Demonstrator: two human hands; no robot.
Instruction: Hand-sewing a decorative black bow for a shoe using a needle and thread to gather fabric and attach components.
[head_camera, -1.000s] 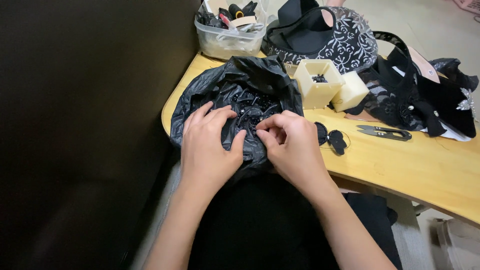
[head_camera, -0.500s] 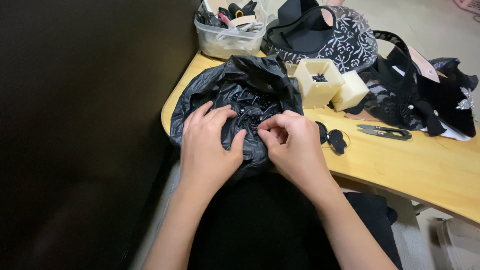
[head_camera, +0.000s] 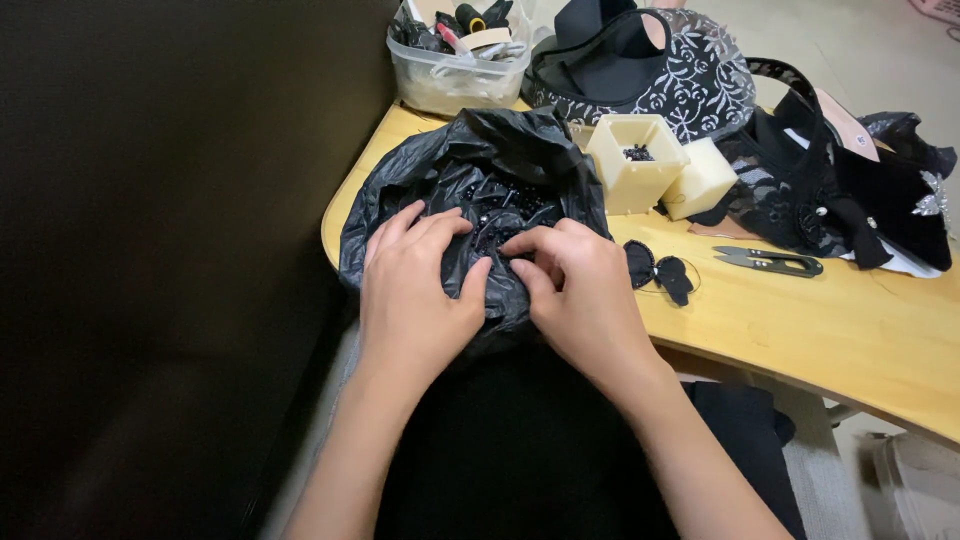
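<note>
A crumpled black plastic bag (head_camera: 470, 170) lies open at the near left corner of the wooden table (head_camera: 800, 330), with small black beads showing inside. My left hand (head_camera: 415, 290) rests on the bag's near edge, fingers spread and pressing the plastic. My right hand (head_camera: 580, 285) sits beside it, fingertips pinched together at the bag's opening; what they pinch is too small to make out. The two hands almost touch.
A small black bow piece (head_camera: 660, 270) and thread snips (head_camera: 770, 262) lie right of the bag. Behind it stand a cream hexagonal box (head_camera: 635, 165) with its lid (head_camera: 703, 178), a clear tub of tools (head_camera: 455, 60), black lace garments (head_camera: 690, 75) and black fabric (head_camera: 860, 190).
My right hand's fingers have shifted slightly left and down at the bag's opening. The left hand and the bag stay where they were.
</note>
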